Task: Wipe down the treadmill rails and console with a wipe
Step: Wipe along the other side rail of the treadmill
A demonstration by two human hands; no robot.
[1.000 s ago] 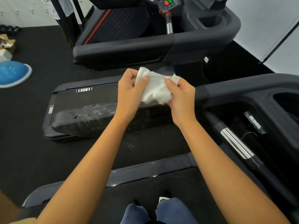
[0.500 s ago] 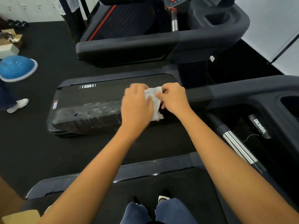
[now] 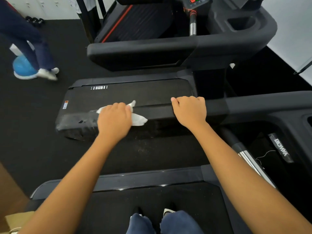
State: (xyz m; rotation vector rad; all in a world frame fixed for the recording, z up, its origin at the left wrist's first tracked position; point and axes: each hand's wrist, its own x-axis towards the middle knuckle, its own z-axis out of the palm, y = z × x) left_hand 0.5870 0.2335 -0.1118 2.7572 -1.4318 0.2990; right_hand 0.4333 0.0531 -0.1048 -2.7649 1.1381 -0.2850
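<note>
Wipe (image 3: 138, 120): white, crumpled; lies on top of the rail (image 3: 157, 114), toward its free end; corners stick out past the fingers on the console side.
Left hand (image 3: 114, 120): palm down on the wipe, fingers curled over it and over the rail's far edge, clamped on the cloth.
Right hand (image 3: 190, 112): on the same rail, nearer the console (image 3: 270, 105); fingers curled over the rail's far edge, gripping it; well apart from the left hand, with bare rail between.
Rail: black, runs across the view; the free end is wrapped in wrinkled clear film (image 3: 76, 123).
Chrome grip (image 3: 249, 159): below the console, at the right.
Second treadmill (image 3: 143, 48): beyond the rail, on the black floor (image 3: 25, 132).
Blue dome (image 3: 22, 69): on the floor at the far left, beside another person's legs (image 3: 40, 53) and white shoes.
</note>
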